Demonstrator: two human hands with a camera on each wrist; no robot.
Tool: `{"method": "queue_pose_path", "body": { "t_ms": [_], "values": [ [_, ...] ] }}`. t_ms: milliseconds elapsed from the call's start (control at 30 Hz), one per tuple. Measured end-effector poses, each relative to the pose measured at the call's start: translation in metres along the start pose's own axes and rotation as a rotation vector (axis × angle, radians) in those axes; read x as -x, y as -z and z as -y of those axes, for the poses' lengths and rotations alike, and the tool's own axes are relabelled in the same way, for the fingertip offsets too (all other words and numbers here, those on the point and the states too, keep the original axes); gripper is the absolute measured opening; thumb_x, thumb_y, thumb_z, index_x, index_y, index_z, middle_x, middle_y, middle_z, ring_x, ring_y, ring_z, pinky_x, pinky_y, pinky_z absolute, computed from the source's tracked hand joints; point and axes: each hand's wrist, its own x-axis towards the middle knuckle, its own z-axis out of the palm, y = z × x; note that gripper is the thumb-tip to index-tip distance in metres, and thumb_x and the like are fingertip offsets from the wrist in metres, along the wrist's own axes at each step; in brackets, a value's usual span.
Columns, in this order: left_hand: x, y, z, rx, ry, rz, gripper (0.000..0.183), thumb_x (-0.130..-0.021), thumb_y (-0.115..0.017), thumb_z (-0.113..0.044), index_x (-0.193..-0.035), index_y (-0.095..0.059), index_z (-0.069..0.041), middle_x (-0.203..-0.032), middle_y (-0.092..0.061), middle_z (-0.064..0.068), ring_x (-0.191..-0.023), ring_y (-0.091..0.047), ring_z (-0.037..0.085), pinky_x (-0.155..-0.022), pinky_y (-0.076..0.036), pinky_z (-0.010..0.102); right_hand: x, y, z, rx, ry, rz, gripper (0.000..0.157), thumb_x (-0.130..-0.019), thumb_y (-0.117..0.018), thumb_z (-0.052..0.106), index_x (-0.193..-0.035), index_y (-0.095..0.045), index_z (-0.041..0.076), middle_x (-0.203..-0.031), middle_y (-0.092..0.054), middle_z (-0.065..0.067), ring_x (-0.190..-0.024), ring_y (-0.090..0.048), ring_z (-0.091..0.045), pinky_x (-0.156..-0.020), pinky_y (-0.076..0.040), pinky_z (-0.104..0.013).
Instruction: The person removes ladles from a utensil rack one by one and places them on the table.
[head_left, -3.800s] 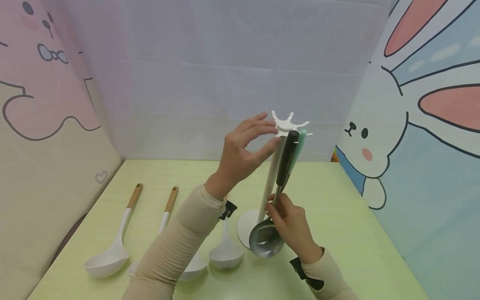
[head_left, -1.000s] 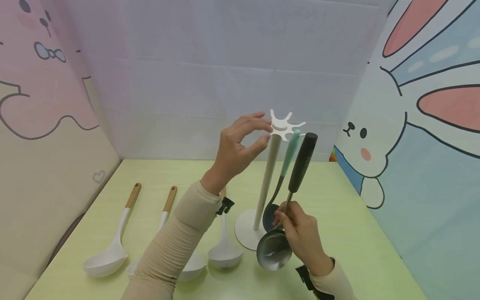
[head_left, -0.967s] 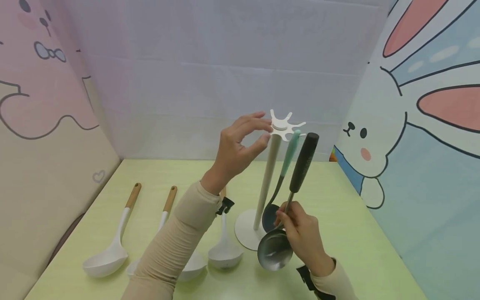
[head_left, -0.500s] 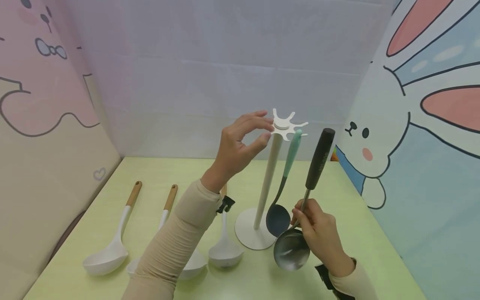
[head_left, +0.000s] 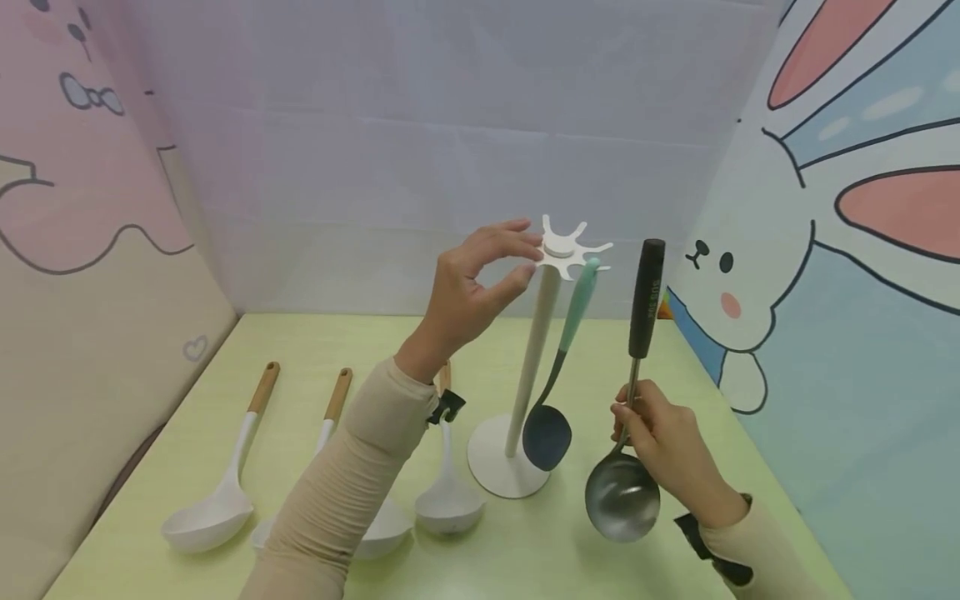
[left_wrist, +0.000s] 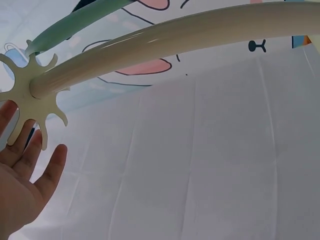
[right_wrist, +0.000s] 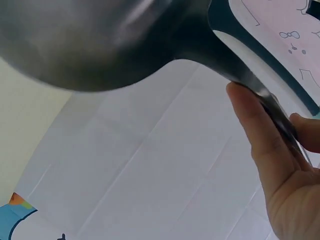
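Observation:
My right hand (head_left: 667, 442) pinches the metal shaft of a steel ladle (head_left: 622, 497), just above its bowl. The ladle is upright, its black handle pointing up, to the right of a white utensil rack (head_left: 534, 358). In the right wrist view, thumb and fingers grip the shaft (right_wrist: 270, 102) from both sides. My left hand (head_left: 476, 292) is raised at the rack's star-shaped hook top (head_left: 558, 244), fingertips right at its left prongs. The left wrist view shows its fingers (left_wrist: 30, 155) extended among the prongs. A mint-handled ladle (head_left: 547, 437) with a dark bowl hangs from a right-hand hook.
White ladles with wooden handles lie on the pale green table (head_left: 720, 467): one at the far left (head_left: 210, 517), one partly behind the left sleeve (head_left: 386, 529), one near the rack base (head_left: 450, 504). Cartoon-printed cloth walls (head_left: 862, 375) enclose the table.
The steel ladle, at first close against the rack in front of the mint one, has moved right with my right hand and stands more upright. My left hand has stayed at the rack top.

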Motion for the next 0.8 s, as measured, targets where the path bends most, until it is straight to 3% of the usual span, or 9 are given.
{"method": "queue_pose_path", "body": {
  "t_ms": [333, 500, 800],
  "values": [
    [0.0, 0.002, 0.002, 0.027, 0.008, -0.012, 0.014, -0.087, -0.062, -0.002, -0.094, -0.071, 0.007, -0.102, -0.071, 0.023, -0.117, -0.061, 0.037, -0.099, -0.05, 0.038, -0.017, 0.006, -0.025, -0.163, -0.311, 0.255, 0.006, -0.101, -0.056, 0.002, -0.101, -0.052, -0.001, -0.071, -0.065, -0.005, -0.06, -0.067, -0.019, -0.054, -0.059, -0.031],
    [0.001, 0.001, 0.004, 0.031, 0.004, -0.012, 0.015, -0.087, -0.061, -0.003, -0.093, -0.07, 0.006, -0.101, -0.071, 0.022, -0.117, -0.061, 0.036, -0.097, -0.052, 0.038, -0.021, 0.0, -0.041, -0.194, -0.378, 0.347, 0.007, -0.101, -0.054, 0.002, -0.101, -0.051, -0.004, -0.069, -0.062, -0.005, -0.06, -0.067, -0.021, -0.053, -0.059, -0.032],
    [0.003, 0.001, 0.003, 0.054, 0.041, -0.008, 0.016, -0.088, -0.061, -0.006, -0.095, -0.07, 0.006, -0.103, -0.071, 0.022, -0.121, -0.059, 0.032, -0.097, -0.052, 0.038, -0.026, -0.014, -0.068, -0.261, -0.518, 0.423, 0.012, -0.102, -0.052, 0.006, -0.1, -0.053, -0.006, -0.064, -0.062, -0.008, -0.057, -0.067, -0.029, -0.052, -0.059, -0.042]
  ]
}}
